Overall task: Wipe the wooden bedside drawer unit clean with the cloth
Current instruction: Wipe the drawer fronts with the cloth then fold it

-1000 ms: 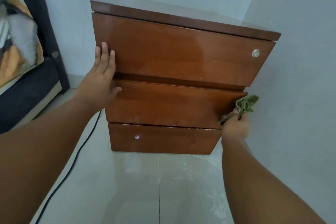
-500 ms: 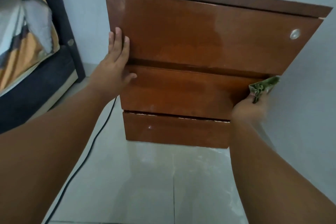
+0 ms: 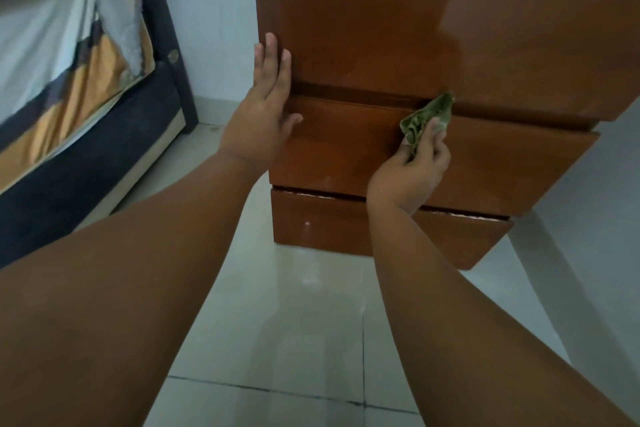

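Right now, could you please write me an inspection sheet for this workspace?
surface: pale tiled floor, dark grout lines, faint streaks.
job's things: drawer unit, three glossy wooden fronts; green cloth bunched at the groove above the middle front.
clutter: nothing seen.
hands: left hand flat on the unit's left edge, fingers straight; right hand grips the cloth.
cables: nothing seen.
surroundings: bed at left; pale wall behind.

Left hand, right hand: bare. Forearms bare along whole visible length. Fingernails short, plain. Left forearm broader in view.
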